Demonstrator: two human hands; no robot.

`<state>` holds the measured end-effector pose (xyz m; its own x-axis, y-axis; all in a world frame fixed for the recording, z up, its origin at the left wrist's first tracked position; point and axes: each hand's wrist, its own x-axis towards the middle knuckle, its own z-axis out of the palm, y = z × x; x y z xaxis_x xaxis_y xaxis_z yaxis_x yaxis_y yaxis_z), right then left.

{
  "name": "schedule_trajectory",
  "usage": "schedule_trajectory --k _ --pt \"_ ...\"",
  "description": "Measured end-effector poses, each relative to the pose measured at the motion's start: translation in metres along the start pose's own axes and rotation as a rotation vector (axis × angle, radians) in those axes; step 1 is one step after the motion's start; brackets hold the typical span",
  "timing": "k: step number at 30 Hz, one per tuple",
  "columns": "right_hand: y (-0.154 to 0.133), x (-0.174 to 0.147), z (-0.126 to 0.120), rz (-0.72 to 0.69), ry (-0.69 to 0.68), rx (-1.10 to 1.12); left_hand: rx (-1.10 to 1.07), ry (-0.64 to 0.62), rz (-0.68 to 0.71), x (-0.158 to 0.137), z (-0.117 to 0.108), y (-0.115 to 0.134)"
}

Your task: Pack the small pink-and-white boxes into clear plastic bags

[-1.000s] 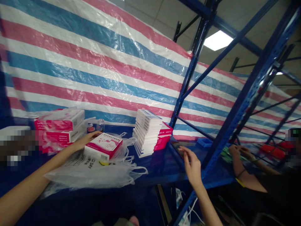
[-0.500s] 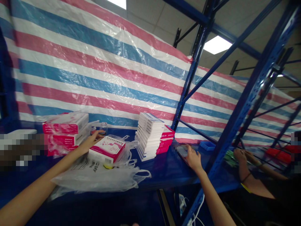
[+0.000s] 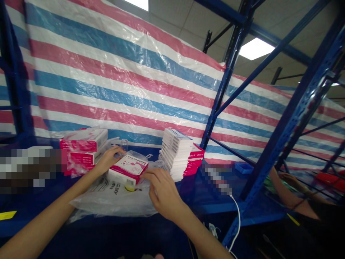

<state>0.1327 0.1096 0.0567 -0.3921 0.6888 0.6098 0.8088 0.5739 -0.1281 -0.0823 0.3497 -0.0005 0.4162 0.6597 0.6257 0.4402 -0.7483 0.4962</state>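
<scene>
Striped sheeting (image 3: 129, 79) backs a blue shelf (image 3: 195, 192). Left hand (image 3: 110, 159) and right hand (image 3: 164, 192) flank a pink-and-white carton (image 3: 129, 164), whether gripping it unclear; beneath it, a plastic bag (image 3: 115, 203); to its left, wrapped cartons (image 3: 85, 138); right, stacked white packs (image 3: 174, 156).

The left hand (image 3: 111, 159) and right hand (image 3: 164, 190) are bare, with thin fingers (image 3: 151, 176). The left arm (image 3: 54, 214) and right arm (image 3: 201, 233) are bare too, slim and smooth, wider near than far.

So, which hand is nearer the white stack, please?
Right. The right hand is in front of the white stack; the left hand is farther away, across the lone pink box.
</scene>
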Motion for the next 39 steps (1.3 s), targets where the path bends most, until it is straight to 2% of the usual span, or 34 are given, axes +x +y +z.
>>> schedule_trajectory --k 4,7,9,11,17,25,28,33,36,39 --pt "0.005 0.053 0.051 -0.020 -0.089 -0.033 -0.069 0.001 0.020 -0.001 0.002 -0.002" --pt "0.024 0.079 0.083 -0.010 -0.263 -0.058 -0.106 0.003 0.023 -0.002 0.001 0.000" --pt "0.036 0.090 0.095 -0.002 -0.372 -0.063 -0.136 -0.017 0.004 -0.002 0.000 0.004" --pt "0.045 0.096 0.101 0.029 -0.445 -0.048 -0.167 -0.035 -0.021 -0.002 -0.001 0.007" --pt "0.050 0.108 0.097 0.291 -0.644 0.059 -0.256 -0.063 -0.076 -0.001 -0.001 0.005" --pt "0.043 0.127 0.091 0.417 -0.664 0.008 -0.450 -0.128 -0.143 -0.002 0.000 -0.002" --pt "0.048 0.127 0.089 0.443 -0.606 0.100 -0.533 -0.138 -0.198 -0.001 -0.001 -0.001" --pt "0.049 0.121 0.078 0.471 -0.313 0.264 -0.572 -0.097 -0.220 0.001 -0.004 -0.005" --pt "0.044 0.125 0.061 0.445 -0.111 0.371 -0.541 -0.067 -0.185 0.001 -0.004 -0.004" --pt "0.034 0.133 0.028 0.436 0.082 0.470 -0.537 -0.167 -0.191 0.002 -0.005 0.000"
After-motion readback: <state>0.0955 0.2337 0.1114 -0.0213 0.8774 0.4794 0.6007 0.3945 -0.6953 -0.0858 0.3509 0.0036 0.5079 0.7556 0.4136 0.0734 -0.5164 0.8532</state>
